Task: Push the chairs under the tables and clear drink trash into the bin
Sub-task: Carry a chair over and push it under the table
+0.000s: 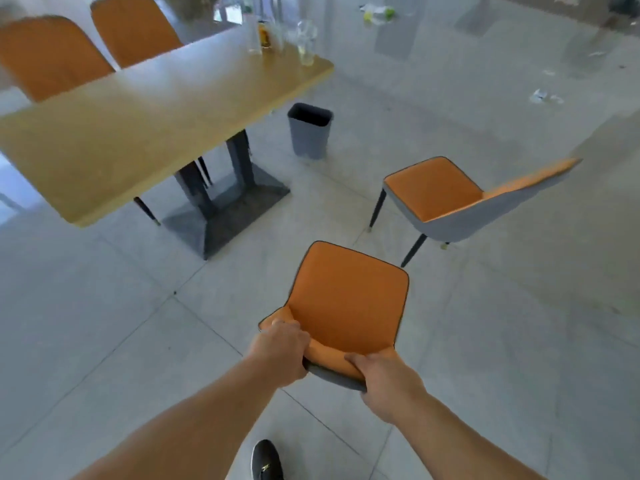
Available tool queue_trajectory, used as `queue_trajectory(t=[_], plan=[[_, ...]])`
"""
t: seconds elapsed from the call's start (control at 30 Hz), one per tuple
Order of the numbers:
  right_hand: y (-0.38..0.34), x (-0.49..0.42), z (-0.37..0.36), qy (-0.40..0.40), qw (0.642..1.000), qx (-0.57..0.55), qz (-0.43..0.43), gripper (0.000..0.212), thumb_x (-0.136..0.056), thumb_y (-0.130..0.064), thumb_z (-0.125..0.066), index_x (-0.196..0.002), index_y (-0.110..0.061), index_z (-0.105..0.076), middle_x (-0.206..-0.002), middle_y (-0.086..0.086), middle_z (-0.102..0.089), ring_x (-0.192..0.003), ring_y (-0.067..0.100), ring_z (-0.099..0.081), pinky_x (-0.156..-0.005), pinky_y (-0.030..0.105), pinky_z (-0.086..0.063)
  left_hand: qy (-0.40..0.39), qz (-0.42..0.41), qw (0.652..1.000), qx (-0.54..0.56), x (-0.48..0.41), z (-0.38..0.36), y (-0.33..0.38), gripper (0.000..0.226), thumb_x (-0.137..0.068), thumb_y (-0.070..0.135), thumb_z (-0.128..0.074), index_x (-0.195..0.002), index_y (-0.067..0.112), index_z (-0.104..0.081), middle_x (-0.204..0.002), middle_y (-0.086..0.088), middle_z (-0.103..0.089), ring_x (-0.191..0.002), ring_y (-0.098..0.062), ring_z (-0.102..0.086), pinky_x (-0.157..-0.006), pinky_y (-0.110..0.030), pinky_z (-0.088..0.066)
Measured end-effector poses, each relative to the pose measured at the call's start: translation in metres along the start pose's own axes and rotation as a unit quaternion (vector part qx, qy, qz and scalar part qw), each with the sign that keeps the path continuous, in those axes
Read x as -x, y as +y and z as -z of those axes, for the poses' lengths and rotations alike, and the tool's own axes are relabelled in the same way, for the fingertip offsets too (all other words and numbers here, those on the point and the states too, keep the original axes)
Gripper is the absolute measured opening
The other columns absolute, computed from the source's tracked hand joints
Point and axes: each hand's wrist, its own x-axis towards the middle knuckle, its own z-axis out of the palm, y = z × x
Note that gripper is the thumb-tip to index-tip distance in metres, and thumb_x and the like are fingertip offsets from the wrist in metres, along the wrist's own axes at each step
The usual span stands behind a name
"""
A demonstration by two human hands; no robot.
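Observation:
An orange chair [346, 299] with a grey back stands on the floor just in front of me, apart from the wooden table [145, 109]. My left hand [280, 351] and my right hand [388, 382] both grip the top of its backrest. A second orange chair [436, 192] stands further right, turned sideways. Several clear plastic cups and bottles [304, 39] stand at the table's far end. A grey bin [310, 129] sits on the floor beside that end.
Two more orange chairs [52, 53] are on the table's far side. The table's dark pedestal base [221, 209] rests on the tiled floor. Scraps of litter [543, 97] and a bottle [379, 12] lie on the floor at the back right. My black shoe [265, 460] shows below.

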Motion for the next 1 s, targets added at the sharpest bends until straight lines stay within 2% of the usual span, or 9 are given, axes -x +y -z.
queue_trajectory(t=[0.1,0.2,0.3,0.37,0.47,0.57,0.8,0.9,1.0], plan=[[-0.062,-0.034,0.025,0.015,0.998,0.049,0.022,0.053,-0.099,-0.018,-0.032,-0.139,-0.05,-0.046,-0.132,-0.007,-0.059,-0.119,0.026,-0.055,-0.099,0.049,-0.044,0.009,0.072,0.994,0.086,0.02,-0.009,-0.06,0.031,-0.092,0.051,-0.069,-0.118,0.034,-0.062,-0.106,0.006,-0.057,-0.097,-0.015,-0.053,-0.076,-0.032,-0.046],[-0.109,-0.068,0.051,0.054,0.991,0.102,0.06,0.057,-0.094,-0.005,-0.031,-0.129,-0.045,-0.054,-0.125,-0.004,-0.06,-0.117,0.028,-0.052,-0.095,0.047,-0.044,0.023,0.123,0.979,0.162,0.032,-0.017,-0.11,0.028,-0.094,0.049,-0.067,-0.117,0.036,-0.06,-0.107,0.007,-0.056,-0.1,-0.015,-0.056,-0.082,-0.033,-0.054],[-0.139,-0.112,0.082,0.045,0.987,0.12,0.098,0.063,-0.092,0.002,-0.03,-0.135,-0.038,-0.053,-0.129,0.002,-0.055,-0.119,0.03,-0.043,-0.087,0.044,-0.049,0.034,0.156,0.961,0.225,0.031,-0.021,-0.154,0.025,-0.096,0.047,-0.064,-0.119,0.038,-0.059,-0.107,0.009,-0.054,-0.101,-0.016,-0.055,-0.086,-0.036,-0.055],[-0.153,-0.147,0.104,0.045,0.979,0.148,0.131,0.063,-0.095,0.003,-0.033,-0.142,-0.035,-0.05,-0.134,0.003,-0.052,-0.124,0.031,-0.041,-0.089,0.045,-0.05,0.046,0.171,0.949,0.259,0.023,-0.021,-0.174,0.027,-0.097,0.045,-0.063,-0.124,0.041,-0.058,-0.107,0.011,-0.054,-0.099,-0.014,-0.055,-0.09,-0.036,-0.053],[-0.17,-0.199,0.131,0.045,0.968,0.181,0.168,0.056,-0.097,-0.001,-0.038,-0.143,-0.032,-0.047,-0.133,0.004,-0.051,-0.126,0.031,-0.04,-0.091,0.047,-0.05,0.08,0.198,0.936,0.279,0.002,-0.014,-0.199,0.031,-0.099,0.045,-0.062,-0.13,0.041,-0.058,-0.107,0.014,-0.056,-0.094,-0.011,-0.057,-0.091,-0.034,-0.052],[-0.182,-0.247,0.158,0.048,0.959,0.192,0.203,0.054,-0.098,-0.003,-0.038,-0.142,-0.032,-0.047,-0.134,0.005,-0.049,-0.127,0.031,-0.038,-0.092,0.048,-0.05,0.089,0.231,0.923,0.294,-0.024,0.0,-0.223,0.032,-0.1,0.045,-0.059,-0.132,0.041,-0.055,-0.11,0.012,-0.055,-0.094,-0.013,-0.06,-0.083,-0.035,-0.056],[-0.19,-0.365,0.237,0.052,0.931,0.183,0.312,0.055,-0.095,0.0,-0.034,-0.136,-0.035,-0.047,-0.121,0.002,-0.048,-0.114,0.027,-0.041,-0.079,0.045,-0.052,0.12,0.335,0.883,0.306,-0.104,0.056,-0.269,0.027,-0.099,0.037,-0.059,-0.126,0.037,-0.055,-0.11,0.009,-0.056,-0.093,-0.017,-0.06,-0.078,-0.034,-0.055],[-0.19,-0.399,0.264,0.031,0.911,0.193,0.362,0.055,-0.095,0.0,-0.038,-0.135,-0.038,-0.044,-0.111,-0.001,-0.045,-0.102,0.024,-0.04,-0.077,0.046,-0.054,0.098,0.38,0.867,0.307,-0.126,0.076,-0.28,0.023,-0.098,0.033,-0.059,-0.12,0.038,-0.054,-0.103,0.011,-0.055,-0.088,-0.015,-0.061,-0.076,-0.037,-0.059],[-0.187,-0.414,0.278,0.006,0.891,0.214,0.401,0.057,-0.095,-0.001,-0.042,-0.138,-0.038,-0.038,-0.113,-0.001,-0.047,-0.103,0.025,-0.042,-0.078,0.047,-0.056,0.073,0.407,0.848,0.33,-0.132,0.087,-0.28,0.025,-0.096,0.037,-0.063,-0.119,0.04,-0.054,-0.106,0.011,-0.056,-0.089,-0.013,-0.06,-0.08,-0.038,-0.059]])
